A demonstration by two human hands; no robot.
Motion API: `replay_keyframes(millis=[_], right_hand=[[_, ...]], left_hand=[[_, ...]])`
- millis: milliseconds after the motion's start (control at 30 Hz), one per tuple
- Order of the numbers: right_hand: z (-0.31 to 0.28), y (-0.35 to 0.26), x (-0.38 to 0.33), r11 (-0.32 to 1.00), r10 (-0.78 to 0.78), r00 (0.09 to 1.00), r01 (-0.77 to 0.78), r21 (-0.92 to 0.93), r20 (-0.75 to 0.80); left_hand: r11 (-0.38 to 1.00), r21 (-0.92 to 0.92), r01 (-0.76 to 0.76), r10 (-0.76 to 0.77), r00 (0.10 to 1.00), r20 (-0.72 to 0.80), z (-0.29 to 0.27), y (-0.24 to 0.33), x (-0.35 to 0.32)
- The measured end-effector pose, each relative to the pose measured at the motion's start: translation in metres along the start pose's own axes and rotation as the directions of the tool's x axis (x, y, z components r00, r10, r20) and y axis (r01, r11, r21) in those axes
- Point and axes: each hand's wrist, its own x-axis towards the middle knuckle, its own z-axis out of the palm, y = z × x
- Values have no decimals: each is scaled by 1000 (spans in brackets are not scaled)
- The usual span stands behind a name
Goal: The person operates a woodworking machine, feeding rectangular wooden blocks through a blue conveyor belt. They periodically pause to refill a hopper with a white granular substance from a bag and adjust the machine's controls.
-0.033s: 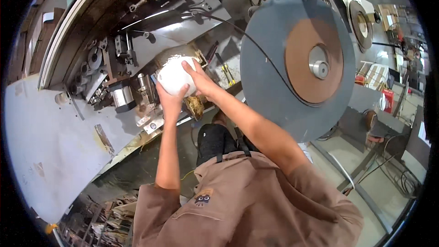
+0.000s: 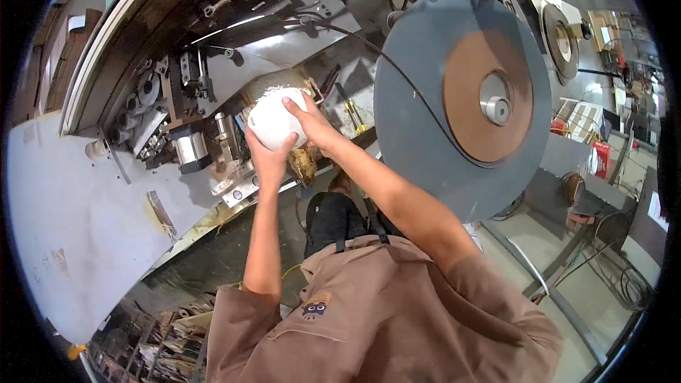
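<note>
Both my hands hold a white rounded container (image 2: pixel 273 122) over the machine bench; it is overexposed, so its exact kind is unclear. My left hand (image 2: pixel 268 158) grips its near left side, with the thumb pressed against the near wall. On the right side, my right hand (image 2: pixel 311 122) is closed round it, thumb lying on top. White granules (image 2: pixel 278 89) show along its far edge, above an opening in the machine. Just below the container sits a lump of yellowish, crusted material (image 2: pixel 303 167). What lies directly beneath the container is hidden.
A large grey roll with a brown core (image 2: pixel 418 120) stands at the right, a black cable (image 2: pixel 397 67) crossing before it. Metal rollers and a motor-like cylinder (image 2: pixel 190 150) are left of my hands. Yellow-and-black hand tools (image 2: pixel 352 112) lie to the right. A pale panel (image 2: pixel 78 206) spans the left.
</note>
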Motion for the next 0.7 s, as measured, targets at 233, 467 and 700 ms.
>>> replay_keyframes(millis=[233, 467, 700], right_hand=[[-28, -2, -29, 967, -255, 966, 253, -41, -52], [-73, 3, -90, 884, -287, 956, 242, -399, -56], [-75, 17, -142, 953, -233, 972, 231, -197, 16]], left_hand=[[971, -15, -240, 239, 969, -58, -7, -48, -27], [693, 466, -551, 521, 829, 205, 3, -22, 47], [529, 668, -523, 376, 851, 367, 49, -31, 99]])
